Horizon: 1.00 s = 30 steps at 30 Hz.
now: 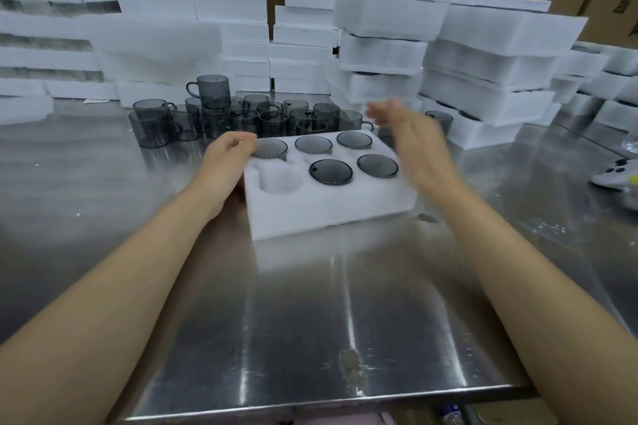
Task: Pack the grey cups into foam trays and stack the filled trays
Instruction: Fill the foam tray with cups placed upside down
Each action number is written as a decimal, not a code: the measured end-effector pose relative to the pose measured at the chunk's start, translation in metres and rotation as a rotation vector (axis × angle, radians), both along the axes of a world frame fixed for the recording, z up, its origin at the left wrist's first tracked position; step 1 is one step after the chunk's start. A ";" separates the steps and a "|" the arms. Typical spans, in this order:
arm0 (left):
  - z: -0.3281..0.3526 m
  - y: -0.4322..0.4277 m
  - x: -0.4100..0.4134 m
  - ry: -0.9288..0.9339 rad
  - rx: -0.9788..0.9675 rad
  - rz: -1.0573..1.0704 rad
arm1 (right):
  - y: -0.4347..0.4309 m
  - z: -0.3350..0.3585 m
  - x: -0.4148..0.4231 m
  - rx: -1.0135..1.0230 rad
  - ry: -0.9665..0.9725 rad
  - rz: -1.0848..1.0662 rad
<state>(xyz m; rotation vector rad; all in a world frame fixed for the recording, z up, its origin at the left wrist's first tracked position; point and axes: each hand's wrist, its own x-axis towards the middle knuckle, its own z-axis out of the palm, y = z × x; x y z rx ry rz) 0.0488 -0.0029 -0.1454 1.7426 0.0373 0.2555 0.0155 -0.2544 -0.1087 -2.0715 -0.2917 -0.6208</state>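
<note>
Foam tray (324, 207) sits mid-table (310, 304) w/ 5 cups in its 6 pockets; near-left pocket (280, 182) empty. Left hand (229, 152) grips rim of far-left cup (271, 148) in tray w/ fingertips. Right hand (412, 133) blurred over tray's right end, fingers spread loose, holding nothing. Loose cups (221, 114) clustered just beyond tray; filled trays (490, 55) stacked far right
</note>
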 end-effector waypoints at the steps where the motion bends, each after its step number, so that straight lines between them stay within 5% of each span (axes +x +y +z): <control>1: 0.000 0.000 -0.001 -0.001 -0.006 0.000 | -0.014 -0.004 0.007 0.138 -0.066 -0.096; 5: 0.000 -0.001 -0.001 0.003 -0.002 0.006 | -0.071 -0.037 0.038 -0.080 0.022 -0.441; 16: -0.006 -0.003 0.013 -0.045 0.052 -0.001 | -0.108 -0.047 0.101 -0.377 0.175 -0.468; 26: -0.006 -0.002 0.016 -0.038 0.069 -0.014 | -0.111 -0.049 0.108 -0.339 0.080 -0.577; 30: -0.005 -0.002 0.014 -0.043 0.098 -0.018 | -0.106 -0.045 0.100 -0.171 -0.017 -0.620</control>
